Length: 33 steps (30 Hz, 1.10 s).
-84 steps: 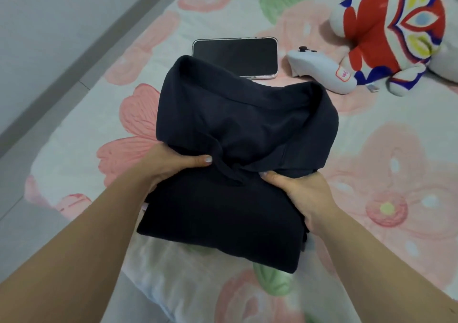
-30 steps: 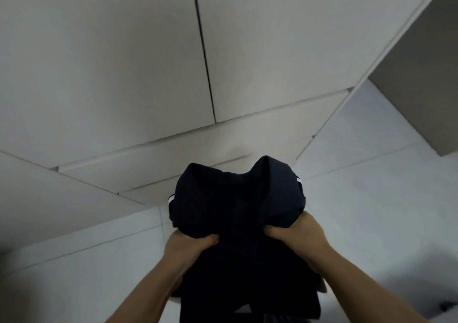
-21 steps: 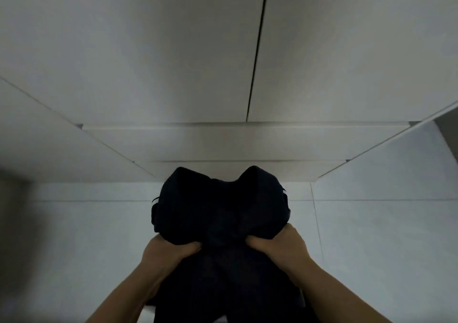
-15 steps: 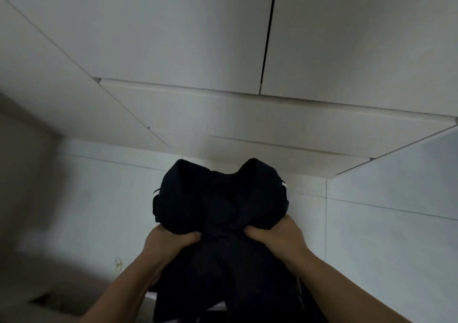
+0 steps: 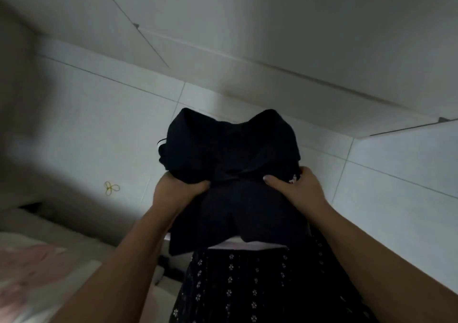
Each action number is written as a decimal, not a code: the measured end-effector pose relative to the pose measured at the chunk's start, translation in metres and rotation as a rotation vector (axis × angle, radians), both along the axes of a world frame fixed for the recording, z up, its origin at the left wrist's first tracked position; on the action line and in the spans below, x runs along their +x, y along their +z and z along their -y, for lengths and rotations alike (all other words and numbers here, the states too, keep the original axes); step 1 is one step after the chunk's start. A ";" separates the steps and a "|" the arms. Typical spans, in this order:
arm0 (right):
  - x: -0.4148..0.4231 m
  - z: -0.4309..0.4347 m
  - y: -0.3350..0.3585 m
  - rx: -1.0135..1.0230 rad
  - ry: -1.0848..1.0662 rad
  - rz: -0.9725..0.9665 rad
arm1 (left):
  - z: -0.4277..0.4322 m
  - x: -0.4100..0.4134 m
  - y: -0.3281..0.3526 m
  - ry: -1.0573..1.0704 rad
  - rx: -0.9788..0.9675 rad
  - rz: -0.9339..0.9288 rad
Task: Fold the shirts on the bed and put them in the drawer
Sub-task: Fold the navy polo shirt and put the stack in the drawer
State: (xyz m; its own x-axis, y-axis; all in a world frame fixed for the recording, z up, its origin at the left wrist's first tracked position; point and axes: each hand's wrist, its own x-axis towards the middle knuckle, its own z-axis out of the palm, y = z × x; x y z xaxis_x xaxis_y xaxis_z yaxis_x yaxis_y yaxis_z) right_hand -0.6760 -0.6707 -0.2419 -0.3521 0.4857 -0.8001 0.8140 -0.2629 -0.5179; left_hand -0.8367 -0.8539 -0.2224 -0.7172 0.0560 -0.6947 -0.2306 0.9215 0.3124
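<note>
A folded dark navy shirt (image 5: pixel 230 154) is held in the air in front of my body, above the tiled floor. My left hand (image 5: pixel 173 193) grips its left side with the thumb on top. My right hand (image 5: pixel 297 189) grips its right side the same way. Closed white drawer fronts (image 5: pixel 285 57) of a wardrobe run across the top of the view, beyond the shirt. The floral bed (image 5: pixel 37 268) shows only as a corner at the lower left.
Pale floor tiles (image 5: pixel 111 124) lie under and ahead of the shirt. A small yellow elastic band (image 5: pixel 111 188) lies on the floor to the left. My dark dotted skirt (image 5: pixel 247 285) fills the bottom centre.
The shirt was lifted off the bed and carried to the wardrobe. Over the last second the view tipped down and left, so the floor, bed corner and my skirt came into sight.
</note>
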 end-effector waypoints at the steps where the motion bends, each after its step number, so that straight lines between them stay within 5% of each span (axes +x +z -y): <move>1: 0.001 -0.004 -0.004 -0.005 -0.007 0.016 | -0.005 0.001 -0.004 0.008 0.012 -0.005; 9: 0.001 -0.047 -0.018 -0.097 0.062 0.030 | -0.022 -0.010 -0.025 -0.007 0.032 -0.018; 14: -0.006 -0.120 -0.048 0.598 0.207 -0.035 | -0.027 -0.015 -0.030 -0.022 0.016 -0.030; 17: -0.029 -0.154 -0.080 0.723 0.389 -0.066 | -0.032 -0.015 -0.030 -0.055 0.013 -0.029; 23: -0.065 -0.184 -0.131 0.728 0.693 -0.027 | -0.043 -0.016 -0.031 -0.097 0.051 -0.017; 29: -0.077 -0.204 -0.150 0.751 0.724 0.116 | -0.039 -0.014 -0.033 -0.070 0.047 -0.006; 33: -0.080 -0.204 -0.155 0.719 0.638 0.035 | -0.042 -0.012 -0.031 -0.077 0.049 -0.017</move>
